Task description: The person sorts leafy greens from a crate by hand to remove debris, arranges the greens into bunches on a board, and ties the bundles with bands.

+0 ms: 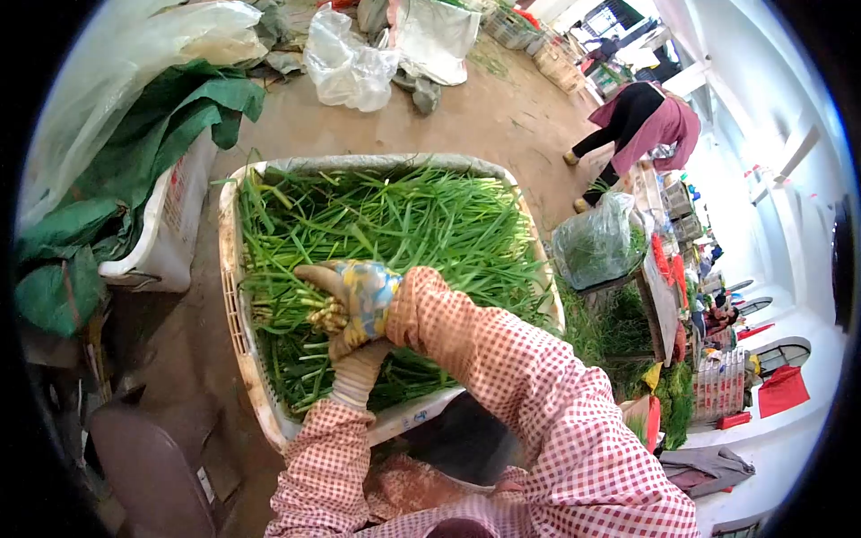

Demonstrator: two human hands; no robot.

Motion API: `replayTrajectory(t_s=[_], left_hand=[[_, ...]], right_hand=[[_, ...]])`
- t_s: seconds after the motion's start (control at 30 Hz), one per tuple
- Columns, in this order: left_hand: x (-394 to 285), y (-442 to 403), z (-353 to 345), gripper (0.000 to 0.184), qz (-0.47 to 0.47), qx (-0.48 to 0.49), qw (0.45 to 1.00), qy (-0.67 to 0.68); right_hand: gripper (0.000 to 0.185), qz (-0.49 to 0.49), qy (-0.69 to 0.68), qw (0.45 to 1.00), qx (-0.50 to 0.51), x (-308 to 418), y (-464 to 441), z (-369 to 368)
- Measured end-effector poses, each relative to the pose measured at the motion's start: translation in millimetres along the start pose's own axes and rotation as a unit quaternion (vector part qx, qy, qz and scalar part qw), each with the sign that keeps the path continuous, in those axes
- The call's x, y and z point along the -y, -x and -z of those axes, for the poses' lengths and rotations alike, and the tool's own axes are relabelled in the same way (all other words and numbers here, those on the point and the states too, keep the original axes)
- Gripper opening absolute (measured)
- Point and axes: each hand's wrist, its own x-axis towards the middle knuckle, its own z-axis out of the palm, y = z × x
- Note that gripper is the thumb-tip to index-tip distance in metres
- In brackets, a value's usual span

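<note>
A large white crate (230, 269) with a worn rim is filled with long green stalks (395, 215). Over its near left part, my right hand (363, 291), in a patterned glove with brownish fingers, closes round a bunch of stalks with pale cut ends (328, 316). My left hand (348, 345) is gloved too and meets the same bunch from below, pressed close under the right one. Its fingers are partly hidden behind the right glove and the stalks. Both forearms wear red-and-white checked sleeves.
Left of the crate stands another white crate (179, 211) under green cloth (134, 161). Clear plastic bags (345, 63) lie beyond. At the right, a bag of greens (596, 242) rests on a stand. A person (641, 125) bends over farther back. A brown seat (148, 471) is at the lower left.
</note>
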Motion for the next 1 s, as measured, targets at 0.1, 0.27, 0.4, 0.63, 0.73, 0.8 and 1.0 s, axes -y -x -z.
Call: replayTrajectory(t_s=[0.1, 0.27, 0.4, 0.63, 0.73, 0.8, 1.0], left_hand=[[-65, -7, 26, 0.080, 0.077, 0.074, 0.992, -0.072], [-69, -4, 16, 0.106, 0.053, -0.038, 0.963, 0.262], [-69, -3, 15, 0.126, -0.059, -0.030, 0.992, 0.109], [-43, 7, -12, 0.065, -0.071, 0.116, 0.989, 0.064], [-64, 17, -9, 0.048, -0.116, 0.077, 0.990, 0.014], [-94, 13, 5, 0.049, -0.193, 0.118, 0.924, -0.309], [-137, 1, 94, 0.038, -0.069, 0.099, 0.969, -0.215]], right_hand=[[0.057, -0.058, 0.005, 0.998, -0.035, 9, 4, -11], [0.046, -0.163, -0.303, 0.934, -0.097, -3, 33, 16], [0.057, -0.099, -0.266, 0.948, -0.141, -11, 51, 19], [0.073, 0.113, 0.042, 0.973, -0.195, 5, 73, -4], [0.063, 0.115, 0.065, 0.971, -0.198, 14, 81, -3], [0.057, 0.092, 0.015, 0.976, -0.198, 2, 86, -8], [0.035, 0.097, -0.154, 0.945, -0.270, -8, 117, 7]])
